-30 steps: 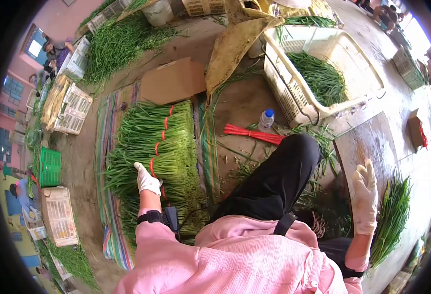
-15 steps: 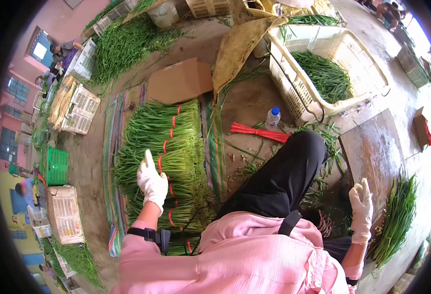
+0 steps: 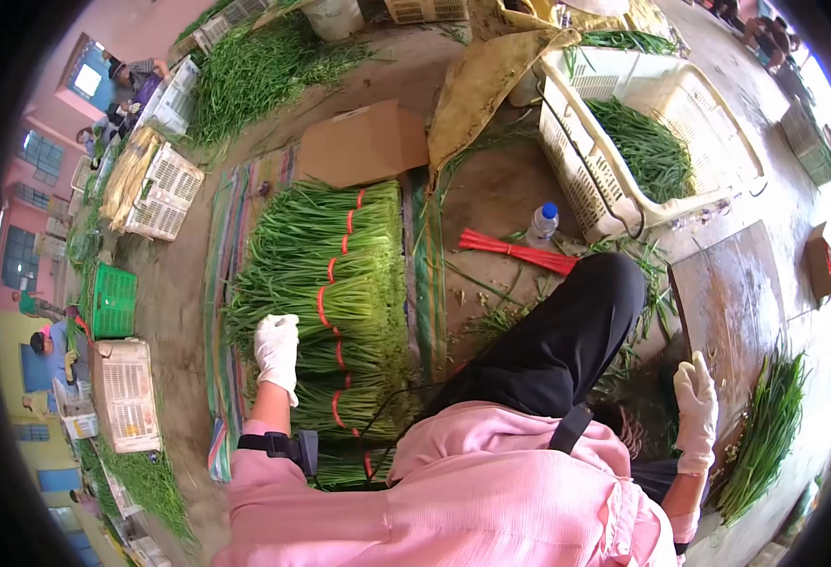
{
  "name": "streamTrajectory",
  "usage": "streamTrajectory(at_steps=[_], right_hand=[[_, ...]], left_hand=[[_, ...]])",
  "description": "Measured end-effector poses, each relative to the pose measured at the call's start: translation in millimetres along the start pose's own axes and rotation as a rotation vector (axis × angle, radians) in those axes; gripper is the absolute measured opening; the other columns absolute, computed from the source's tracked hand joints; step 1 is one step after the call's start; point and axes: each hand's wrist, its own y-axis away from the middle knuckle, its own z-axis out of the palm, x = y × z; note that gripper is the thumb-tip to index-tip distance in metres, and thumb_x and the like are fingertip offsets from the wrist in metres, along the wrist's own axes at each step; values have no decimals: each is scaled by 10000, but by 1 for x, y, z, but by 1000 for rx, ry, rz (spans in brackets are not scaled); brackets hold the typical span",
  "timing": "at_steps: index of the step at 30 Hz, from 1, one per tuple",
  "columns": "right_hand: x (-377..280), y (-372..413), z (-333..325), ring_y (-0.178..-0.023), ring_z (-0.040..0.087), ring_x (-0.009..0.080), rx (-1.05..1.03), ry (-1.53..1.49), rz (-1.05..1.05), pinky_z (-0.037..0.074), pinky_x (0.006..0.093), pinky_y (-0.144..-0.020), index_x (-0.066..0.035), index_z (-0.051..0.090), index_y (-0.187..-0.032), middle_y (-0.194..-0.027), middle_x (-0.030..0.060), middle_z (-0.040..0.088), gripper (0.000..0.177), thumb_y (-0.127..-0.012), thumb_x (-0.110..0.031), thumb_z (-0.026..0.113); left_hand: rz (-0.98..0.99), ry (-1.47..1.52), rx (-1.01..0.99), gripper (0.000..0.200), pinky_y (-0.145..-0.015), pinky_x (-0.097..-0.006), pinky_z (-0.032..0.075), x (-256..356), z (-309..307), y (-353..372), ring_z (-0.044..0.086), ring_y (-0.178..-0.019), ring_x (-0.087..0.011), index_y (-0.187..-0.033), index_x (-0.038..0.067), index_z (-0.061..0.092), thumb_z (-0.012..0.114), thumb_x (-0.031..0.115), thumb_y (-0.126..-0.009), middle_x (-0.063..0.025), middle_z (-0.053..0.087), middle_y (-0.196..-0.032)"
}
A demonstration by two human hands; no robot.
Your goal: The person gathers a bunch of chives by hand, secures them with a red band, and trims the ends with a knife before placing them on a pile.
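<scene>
My left hand (image 3: 277, 352), in a white glove, rests fingers-down on a stack of green chive bundles (image 3: 330, 283) tied with red bands, laid on a striped mat (image 3: 226, 274). No bundle is gripped that I can see. My right hand (image 3: 696, 397), also gloved, hovers with loosely curled fingers over the edge of a wooden board (image 3: 732, 302). Loose chives (image 3: 765, 435) lie just to its right. My black-trousered knee (image 3: 566, 331) sits between both hands.
A white crate (image 3: 666, 142) with chives stands at the upper right. A water bottle (image 3: 542, 225) and a bunch of red ties (image 3: 514, 251) lie on the dirt floor. Cardboard (image 3: 363, 144) lies beyond the stack. Crates (image 3: 124, 392) and other people (image 3: 137, 80) are at the left.
My left hand went from flat and stretched over the bundles to curled down onto the stack's left side. My right hand drew back along the board and its fingers curled.
</scene>
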Motion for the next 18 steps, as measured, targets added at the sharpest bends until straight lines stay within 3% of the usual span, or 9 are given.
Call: streamTrajectory(at_steps=[1,2,4,10,12,15,18], right_hand=[[-2,0,4,-1207,571,144,-18,-46,-2,421,279,-1072,-7,441,-1561,-1364,89,614,634,-1004,-171,694],[-5,1,7,-1187,570,130,-36,-91,-4,423,266,-1060,-5,443,-1559,-1349,75,616,631,-1003,-164,695],[-12,3,10,-1223,575,139,-43,-120,12,420,269,-1085,12,435,-1557,-1379,92,617,632,-999,-124,700],[-17,8,13,-1219,578,139,-23,-32,30,427,275,-1078,-7,454,-1552,-1376,88,622,627,-999,-160,704],[-14,8,15,-1156,572,128,-48,-21,46,438,264,-1033,-22,432,-1571,-1357,81,611,647,-995,-148,698],[-14,9,20,-1171,574,129,-53,-36,38,433,263,-1043,-20,440,-1567,-1353,83,615,641,-995,-152,698],[-2,3,18,-1183,578,129,-44,-22,-5,432,264,-1052,-23,449,-1563,-1349,82,622,623,-1000,-142,689]], left_hand=[[-64,564,-237,91,-433,-273,371,-20,-1,-13,491,-460,-108,-843,70,671,729,122,-890,-20,633,-682],[-132,540,-281,124,-404,-276,333,-4,7,-7,446,-438,-101,-861,33,709,661,115,-942,6,545,-617],[-265,225,-163,175,-407,-273,342,43,31,10,449,-437,-103,-823,69,616,702,150,-953,6,524,-594],[-207,74,-93,332,-397,-305,379,40,59,0,478,-443,-113,-760,119,472,724,212,-955,8,505,-582],[-187,32,-97,324,-394,-297,382,27,63,-11,490,-456,-118,-778,107,475,732,183,-962,-6,523,-617],[-204,220,-142,277,-404,-278,376,21,61,-16,508,-489,-126,-788,81,486,717,63,-940,-40,555,-693],[-141,112,-131,249,-462,-313,425,41,41,-8,532,-519,-138,-780,73,556,723,142,-952,-42,594,-685]])
